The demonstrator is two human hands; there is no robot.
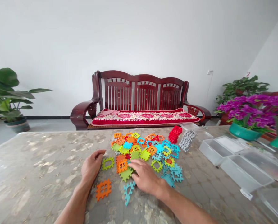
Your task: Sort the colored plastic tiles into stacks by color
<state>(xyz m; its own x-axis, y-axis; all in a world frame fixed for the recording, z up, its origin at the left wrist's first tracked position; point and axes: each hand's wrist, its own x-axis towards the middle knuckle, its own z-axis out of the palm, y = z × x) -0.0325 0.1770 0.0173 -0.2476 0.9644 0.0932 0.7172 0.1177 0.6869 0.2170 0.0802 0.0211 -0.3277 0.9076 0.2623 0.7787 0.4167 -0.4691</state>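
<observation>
A heap of flat plastic interlocking tiles (148, 149) in orange, green, blue and red lies on the patterned table (36, 174). My left hand (91, 168) rests flat on the table, fingers apart, beside a green frame tile (108, 163). My right hand (144, 177) lies palm down on the near edge of the heap, fingers spread over a green tile (126, 175) and next to an orange grid tile (121, 165). An orange tile (103, 189) and a blue triangular tile (129, 191) lie apart, close to my wrists.
A red stack (175, 134) and a grey stack (187, 140) of tiles stand behind the heap. Clear plastic boxes (236, 158) sit at the right, with purple flowers in a teal pot (243, 132). Beyond the table stand a wooden bench (139, 99) and a leafy plant (8, 99).
</observation>
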